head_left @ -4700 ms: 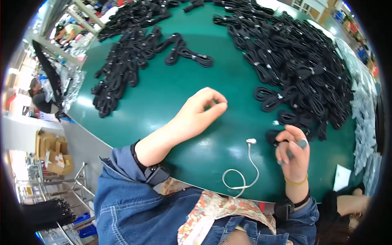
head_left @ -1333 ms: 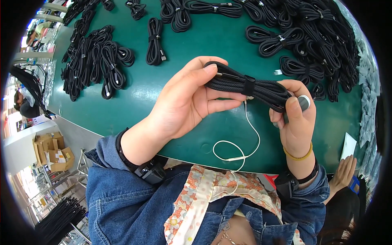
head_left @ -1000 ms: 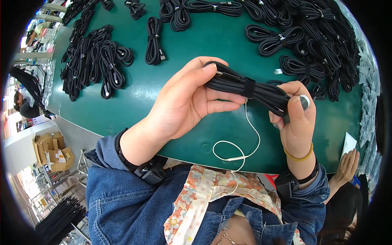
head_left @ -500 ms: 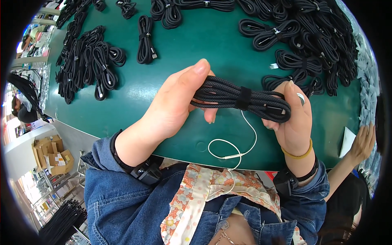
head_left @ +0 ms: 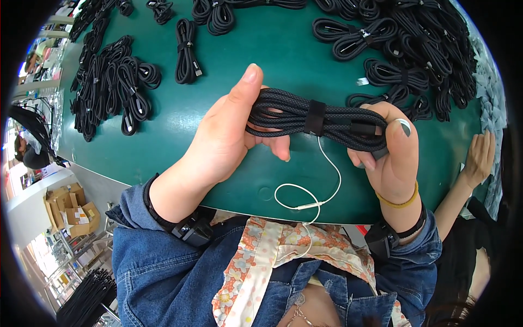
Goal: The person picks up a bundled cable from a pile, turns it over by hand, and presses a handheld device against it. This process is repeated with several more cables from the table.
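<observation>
A coiled black braided cable with a black strap around its middle is held up between both hands above the green table. My left hand grips the coil's left end, thumb raised along its edge and fingers behind. At the other end, my right hand holds the loops close to a connector, its thumb bent near the coil; a ring shows on that hand. Part of my fingers is hidden behind the cable. A thin white cord hangs below the coil and runs down to my apron.
Bundled black cables lie in a left pile and a larger right pile. A single bundle rests on the green table beyond my left hand. Another person's hand is at the right edge, beside clear plastic bags.
The cable coil has turned slightly in my hands and shifted a little left. My right thumb has bent inward. The other person's hand has moved farther away.
</observation>
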`<state>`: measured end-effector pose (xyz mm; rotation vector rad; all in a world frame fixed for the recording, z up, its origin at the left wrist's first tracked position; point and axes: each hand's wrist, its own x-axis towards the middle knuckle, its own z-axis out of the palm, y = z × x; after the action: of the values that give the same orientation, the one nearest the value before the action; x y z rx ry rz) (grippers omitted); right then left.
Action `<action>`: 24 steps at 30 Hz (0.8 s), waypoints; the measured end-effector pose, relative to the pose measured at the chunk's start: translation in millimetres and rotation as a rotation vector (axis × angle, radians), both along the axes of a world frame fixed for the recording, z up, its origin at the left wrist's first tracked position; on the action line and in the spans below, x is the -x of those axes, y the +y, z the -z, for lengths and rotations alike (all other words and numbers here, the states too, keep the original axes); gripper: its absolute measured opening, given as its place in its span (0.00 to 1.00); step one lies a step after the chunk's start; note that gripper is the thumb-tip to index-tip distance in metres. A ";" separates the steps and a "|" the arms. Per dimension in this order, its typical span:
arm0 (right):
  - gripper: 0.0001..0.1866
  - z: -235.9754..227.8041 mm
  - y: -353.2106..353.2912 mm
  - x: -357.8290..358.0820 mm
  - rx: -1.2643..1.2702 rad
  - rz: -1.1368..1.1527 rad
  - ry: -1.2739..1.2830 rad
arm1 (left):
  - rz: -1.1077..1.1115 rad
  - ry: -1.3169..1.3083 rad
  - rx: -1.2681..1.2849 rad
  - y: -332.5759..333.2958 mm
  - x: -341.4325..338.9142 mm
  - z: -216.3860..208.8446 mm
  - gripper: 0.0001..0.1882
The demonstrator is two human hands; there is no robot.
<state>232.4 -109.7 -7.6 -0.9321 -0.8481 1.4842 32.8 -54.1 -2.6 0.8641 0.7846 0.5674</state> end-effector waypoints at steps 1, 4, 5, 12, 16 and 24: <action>0.11 -1.5 0.2 0.2 0.030 0.007 0.006 | -0.001 -0.002 0.005 0.1 0.1 -0.3 0.31; 0.10 -4.4 0.2 0.1 0.116 0.005 -0.012 | -0.089 0.055 -0.053 1.3 2.6 -1.6 0.30; 0.09 -5.3 0.8 0.1 0.158 0.003 -0.019 | -0.135 0.084 -0.083 2.1 4.5 -2.2 0.29; 0.19 -13.2 4.6 -4.5 0.189 -0.504 -0.561 | -0.567 0.656 -1.009 47.1 38.7 2.1 0.19; 0.21 -4.8 6.3 -11.7 0.018 -0.258 -0.189 | -0.542 1.248 -1.226 49.9 45.0 6.0 0.18; 0.21 -13.3 10.2 -13.7 -0.120 0.145 0.367 | -0.127 1.647 -1.085 44.9 44.6 8.0 0.22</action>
<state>246.1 -99.5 5.7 -0.5938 -0.5809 1.4054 -11.7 -9.2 -10.6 2.3809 2.0802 0.2400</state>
